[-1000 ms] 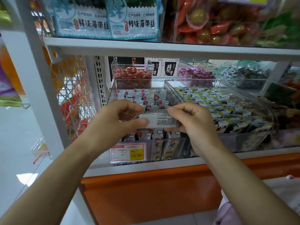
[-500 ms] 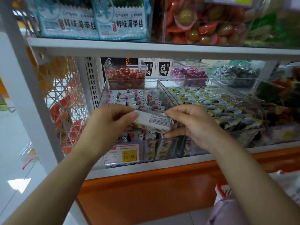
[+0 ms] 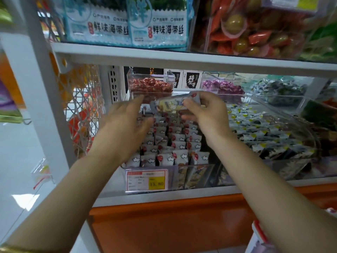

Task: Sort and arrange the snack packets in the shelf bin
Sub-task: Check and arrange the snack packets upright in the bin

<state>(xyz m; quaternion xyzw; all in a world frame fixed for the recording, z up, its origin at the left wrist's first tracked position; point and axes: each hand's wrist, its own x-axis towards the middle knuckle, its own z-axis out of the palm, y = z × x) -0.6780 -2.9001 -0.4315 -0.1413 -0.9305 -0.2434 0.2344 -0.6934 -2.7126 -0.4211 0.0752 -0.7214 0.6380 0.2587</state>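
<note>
A clear shelf bin (image 3: pixel 175 179) holds several rows of small white snack packets (image 3: pixel 175 143) with red and cloud prints, standing upright. My right hand (image 3: pixel 206 115) pinches one snack packet (image 3: pixel 171 105) by its right end and holds it level over the back of the bin. My left hand (image 3: pixel 124 125) hovers over the bin's left side with fingers spread, blurred by motion, not touching the held packet.
A price tag reading 15.80 (image 3: pixel 146 180) hangs on the bin's front. To the right sits a second clear bin (image 3: pixel 284 114) of yellow-marked packets. Behind are tubs of red sweets (image 3: pixel 150 86) and purple sweets (image 3: pixel 224 87). A shelf board (image 3: pixel 182 60) runs close overhead.
Both hands moved up and back over the bin. My left hand let go of the packet and spread its fingers. My right hand alone now carries the packet.
</note>
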